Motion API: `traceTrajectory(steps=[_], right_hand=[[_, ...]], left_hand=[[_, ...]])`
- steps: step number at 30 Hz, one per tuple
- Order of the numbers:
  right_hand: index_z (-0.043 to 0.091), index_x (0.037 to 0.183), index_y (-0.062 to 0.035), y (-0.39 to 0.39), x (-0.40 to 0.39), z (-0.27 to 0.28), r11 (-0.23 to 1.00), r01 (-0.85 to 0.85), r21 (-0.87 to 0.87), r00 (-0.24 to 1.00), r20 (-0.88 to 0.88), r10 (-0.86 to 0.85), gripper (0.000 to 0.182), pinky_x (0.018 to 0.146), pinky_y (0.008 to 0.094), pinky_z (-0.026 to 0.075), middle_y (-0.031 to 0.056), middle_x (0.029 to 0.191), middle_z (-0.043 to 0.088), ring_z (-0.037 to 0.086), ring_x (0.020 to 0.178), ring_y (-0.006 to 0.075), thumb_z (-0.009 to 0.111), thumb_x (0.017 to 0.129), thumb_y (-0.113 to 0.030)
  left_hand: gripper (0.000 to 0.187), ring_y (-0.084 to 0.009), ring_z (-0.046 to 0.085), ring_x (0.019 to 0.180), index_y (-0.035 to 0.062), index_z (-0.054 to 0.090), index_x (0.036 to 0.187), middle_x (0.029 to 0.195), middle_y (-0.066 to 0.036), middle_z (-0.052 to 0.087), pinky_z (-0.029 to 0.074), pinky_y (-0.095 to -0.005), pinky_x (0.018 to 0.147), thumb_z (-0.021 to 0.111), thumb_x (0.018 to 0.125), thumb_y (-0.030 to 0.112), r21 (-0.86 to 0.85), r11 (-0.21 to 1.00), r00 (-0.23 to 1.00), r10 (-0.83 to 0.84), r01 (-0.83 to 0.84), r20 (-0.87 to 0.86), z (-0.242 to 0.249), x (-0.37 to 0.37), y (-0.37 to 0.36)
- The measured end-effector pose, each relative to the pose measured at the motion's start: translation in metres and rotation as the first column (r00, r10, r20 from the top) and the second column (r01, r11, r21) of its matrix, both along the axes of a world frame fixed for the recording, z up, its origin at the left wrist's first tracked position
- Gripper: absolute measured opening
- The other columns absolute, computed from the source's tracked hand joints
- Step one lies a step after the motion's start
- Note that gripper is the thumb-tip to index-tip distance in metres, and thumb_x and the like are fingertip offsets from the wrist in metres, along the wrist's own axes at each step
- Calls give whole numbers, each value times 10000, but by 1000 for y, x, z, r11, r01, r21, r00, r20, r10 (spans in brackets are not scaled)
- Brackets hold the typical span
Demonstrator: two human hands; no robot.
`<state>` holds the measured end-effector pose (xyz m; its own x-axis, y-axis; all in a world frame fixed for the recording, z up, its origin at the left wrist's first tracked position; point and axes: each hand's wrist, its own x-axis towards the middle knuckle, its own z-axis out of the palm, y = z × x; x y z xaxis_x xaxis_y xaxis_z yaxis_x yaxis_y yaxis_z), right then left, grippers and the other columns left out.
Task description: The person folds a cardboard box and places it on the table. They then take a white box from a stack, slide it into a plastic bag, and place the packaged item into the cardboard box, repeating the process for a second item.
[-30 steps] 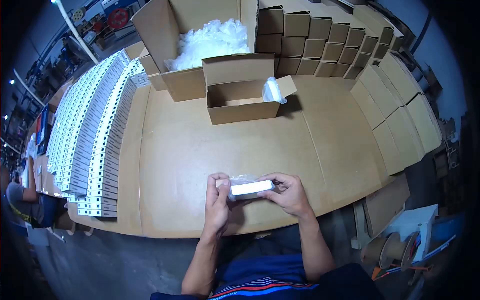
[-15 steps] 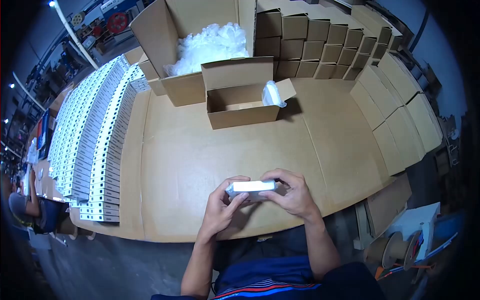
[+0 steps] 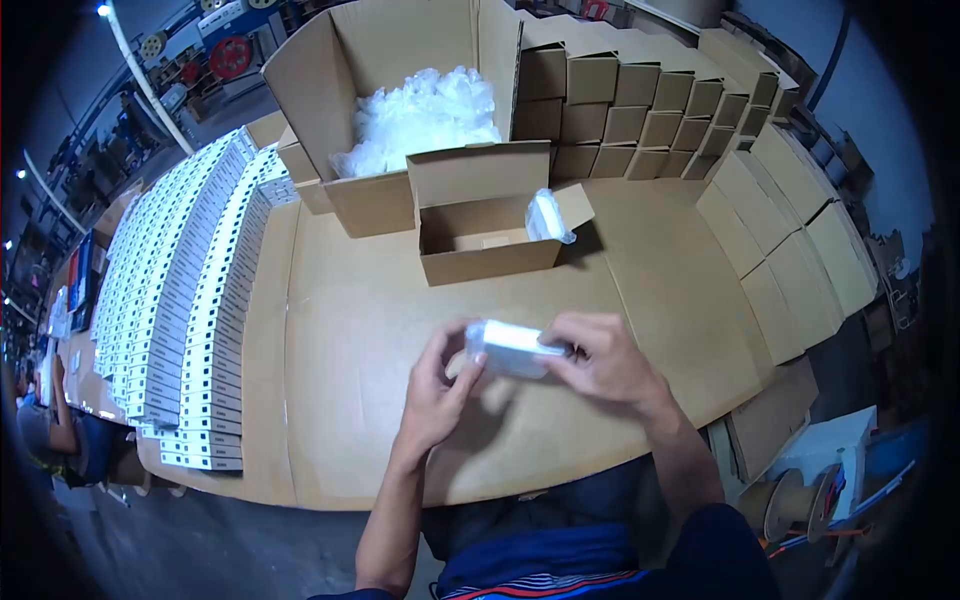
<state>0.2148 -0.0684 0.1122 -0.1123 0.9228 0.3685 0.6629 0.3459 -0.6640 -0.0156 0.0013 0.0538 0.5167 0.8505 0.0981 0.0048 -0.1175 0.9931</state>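
A small white box in a clear plastic sleeve [image 3: 512,348] is held above the table between both hands, slightly blurred by motion. My left hand [image 3: 436,395] pinches its left end, thumb on the near side. My right hand [image 3: 605,362] grips the right end with thumb and bent fingers. Beyond them stands an open brown carton [image 3: 492,267], its back flap upright. Another plastic-wrapped white box [image 3: 546,217] leans at that carton's right end, beside the folded-out flap.
Long stacks of white boxes [image 3: 205,330] line the left side. A large carton [image 3: 375,207] full of clear plastic bags [image 3: 425,112] stands at the back. Brown cartons are piled back right [image 3: 625,130] and right [image 3: 795,270]. A person [image 3: 65,430] sits at far left.
Both hands have lifted the wrapped box slightly away from me and tilted it. My right hand has turned, its fingers more bent over the right end. The camera view has tipped slightly.
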Motion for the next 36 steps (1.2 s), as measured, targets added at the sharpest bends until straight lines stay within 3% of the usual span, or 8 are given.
traceTrajectory(steps=[3, 6, 10, 16, 21, 30, 34, 36], right_hand=[[654, 913, -5, 27, 13, 10, 928, 299, 223, 953, -24, -301, 225, 550, 330, 468, 127, 774, 643, 627, 623, 216, 830, 798, -85], [636, 896, 15, 68, 19, -6, 777, 523, 350, 850, -279, -446, 182, 494, 312, 451, 111, 782, 641, 594, 572, 190, 801, 844, -42], [609, 935, 23, 103, 17, -16, 716, 589, 375, 808, -234, -541, 178, 536, 370, 534, 149, 877, 649, 660, 614, 253, 766, 865, -24], [624, 944, 4, 127, 22, -40, 733, 573, 368, 784, 14, -620, 159, 637, 461, 553, 173, 909, 654, 672, 734, 366, 748, 875, -67], [661, 947, -17, 140, 25, -50, 716, 610, 338, 679, 243, -693, 168, 796, 477, 502, 162, 916, 662, 646, 886, 354, 761, 831, -85], [690, 832, 14, 157, 17, -69, 660, 672, 335, 644, 175, -745, 119, 807, 478, 482, 168, 881, 627, 610, 897, 373, 789, 788, -36], [761, 958, 3, 145, 11, -68, 645, 709, 285, 617, 192, -763, 170, 1039, 492, 420, 176, 1262, 623, 541, 1220, 356, 705, 888, -142], [742, 1178, -33, 133, 10, -79, 664, 725, 183, 636, 191, -748, 308, 1149, 500, 339, 217, 1472, 499, 430, 1381, 402, 660, 939, -209]], left_hand=[[597, -362, 592, 1186, 80, 481, 1473, 1426, -170, 542, 505, -462, 1019, 716, 930, 161, 533, 839, 908, 304, -110, -290, 6, 6, 29], [648, -378, 564, 1222, 112, 454, 1502, 1505, -163, 467, 489, -460, 1033, 720, 913, 160, 730, 683, 759, 462, 25, -459, 4, 14, 53], [741, -359, 570, 1186, 147, 401, 1556, 1584, -127, 388, 523, -441, 950, 736, 897, 195, 719, 668, 587, 509, 193, -630, 0, 19, 71], [858, -364, 614, 1058, 226, 348, 1602, 1627, -140, 331, 534, -444, 842, 777, 859, 238, 690, 697, 484, 545, 193, -685, -8, 25, 76], [881, -363, 647, 960, 248, 361, 1602, 1628, -126, 345, 510, -441, 740, 792, 835, 286, 688, 707, 477, 553, 165, -683, -14, 29, 76], [869, -344, 686, 892, 249, 363, 1602, 1667, -106, 312, 545, -441, 703, 783, 843, 315, 651, 733, 438, 528, 199, -728, -5, 25, 80], [880, -355, 685, 928, 214, 339, 1609, 1662, -127, 314, 584, -468, 775, 771, 847, 303, 646, 733, 480, 498, 212, -722, -1, 18, 80], [864, -395, 674, 983, 200, 340, 1604, 1664, -132, 298, 576, -477, 850, 761, 855, 289, 681, 708, 648, 433, 186, -626, -8, 6, 84]])
